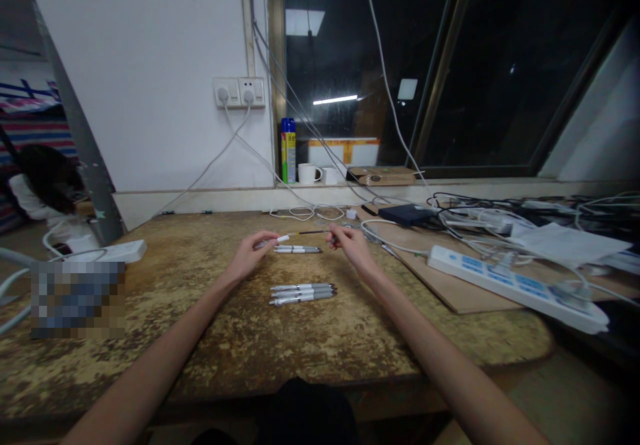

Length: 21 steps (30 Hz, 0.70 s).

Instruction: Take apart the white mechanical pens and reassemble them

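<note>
Over the far middle of the worn table, my left hand [255, 246] is closed around a white pen barrel [283, 239], whose end pokes out to the right. Facing it, my right hand [345, 240] pinches a thin pen refill [311, 232] with a dark stretch of ink. The refill points left toward the barrel, and a small gap seems to separate them. Just below lie grey-and-white pens [297, 250], side by side. Nearer to me is another row of several similar pens [303, 293]. My fingers hide part of the barrel and the refill's right end.
A white power strip [515, 288] rests partly on a brown board [445, 292] at right, near tangled cables and a dark flat box [407, 214]. Another power strip [117, 252] is at left. A spray can [289, 152] and white mug [309, 173] stand on the sill.
</note>
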### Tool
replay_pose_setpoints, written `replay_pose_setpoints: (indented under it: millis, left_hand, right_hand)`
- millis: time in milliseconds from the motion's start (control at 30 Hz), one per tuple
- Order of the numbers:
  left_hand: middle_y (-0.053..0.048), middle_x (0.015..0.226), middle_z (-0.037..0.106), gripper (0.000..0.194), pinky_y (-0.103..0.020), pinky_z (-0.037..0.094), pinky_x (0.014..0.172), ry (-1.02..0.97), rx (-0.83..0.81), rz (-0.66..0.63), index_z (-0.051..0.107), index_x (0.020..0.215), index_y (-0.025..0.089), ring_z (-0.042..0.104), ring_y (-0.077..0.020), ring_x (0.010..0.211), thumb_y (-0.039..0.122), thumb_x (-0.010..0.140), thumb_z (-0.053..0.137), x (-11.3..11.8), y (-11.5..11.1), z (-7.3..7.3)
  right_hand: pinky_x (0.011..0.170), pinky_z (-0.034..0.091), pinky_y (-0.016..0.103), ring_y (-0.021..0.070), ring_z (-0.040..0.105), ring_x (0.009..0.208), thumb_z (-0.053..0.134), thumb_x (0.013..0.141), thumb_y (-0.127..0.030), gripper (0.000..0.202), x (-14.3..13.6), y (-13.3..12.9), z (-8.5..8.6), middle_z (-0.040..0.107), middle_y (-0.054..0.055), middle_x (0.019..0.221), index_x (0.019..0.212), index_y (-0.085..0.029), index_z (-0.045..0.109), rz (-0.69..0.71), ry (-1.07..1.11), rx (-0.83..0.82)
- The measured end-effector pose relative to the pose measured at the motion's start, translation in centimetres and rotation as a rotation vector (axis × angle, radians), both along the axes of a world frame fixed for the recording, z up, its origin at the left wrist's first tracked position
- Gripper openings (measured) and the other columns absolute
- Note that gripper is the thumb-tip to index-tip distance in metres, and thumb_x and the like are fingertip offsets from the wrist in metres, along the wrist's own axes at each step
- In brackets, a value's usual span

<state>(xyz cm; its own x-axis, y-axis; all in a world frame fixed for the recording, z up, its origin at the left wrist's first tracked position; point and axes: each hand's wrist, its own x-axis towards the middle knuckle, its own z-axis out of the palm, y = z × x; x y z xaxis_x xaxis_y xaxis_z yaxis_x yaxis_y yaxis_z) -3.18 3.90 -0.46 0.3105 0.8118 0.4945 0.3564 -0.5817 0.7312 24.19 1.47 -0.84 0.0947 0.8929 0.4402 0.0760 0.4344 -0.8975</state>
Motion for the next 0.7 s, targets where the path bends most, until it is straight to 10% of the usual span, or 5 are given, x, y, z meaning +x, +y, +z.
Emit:
replay_pose_setpoints:
  millis: [700]
  left_hand:
    - [-0.007, 0.109, 0.074, 0.037, -0.034, 0.047, 0.092, 0.011, -0.026, 0.029, 0.073, 0.107, 0.018, 0.064, -0.0249, 0.103, 0.048, 0.088, 0.060, 0.26, -0.67, 0.58]
  right_hand:
    - [0.056, 0.040, 0.027, 0.0140, 0.053, 0.052, 0.057, 0.085, -0.057, 0.049, -0.02, -0.17, 0.10, 0.059, 0.003, 0.054, 0.059, -0.016, 0.065, -0.019, -0.015, -0.011]
